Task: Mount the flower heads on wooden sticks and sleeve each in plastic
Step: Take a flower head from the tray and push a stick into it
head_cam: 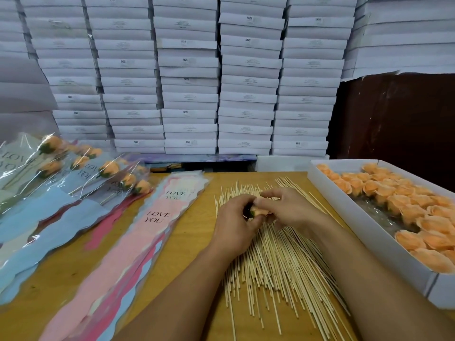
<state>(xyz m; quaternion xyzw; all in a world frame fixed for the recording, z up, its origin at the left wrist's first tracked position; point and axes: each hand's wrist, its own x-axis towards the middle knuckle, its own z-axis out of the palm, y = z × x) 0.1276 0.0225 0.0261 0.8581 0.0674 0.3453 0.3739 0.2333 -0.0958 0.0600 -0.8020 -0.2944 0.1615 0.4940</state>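
Both hands meet over a loose pile of wooden sticks (275, 262) on the table. My left hand (234, 222) and my right hand (288, 210) both grip one peach flower head (260, 209) with a green base, held between the fingertips. Whether a stick is in it is hidden by the fingers. A white tray (364, 225) on the right holds several more peach flower heads (398, 200). Flat plastic sleeves printed "LOVE YOU" (147, 232) lie left of the sticks. Finished sleeved flowers (73, 173) are piled at the far left.
The wooden table (194, 232) shows bare wood between sleeves and sticks. Stacked white boxes (189, 77) form a wall behind the table. A dark brown panel (398, 119) stands at the back right.
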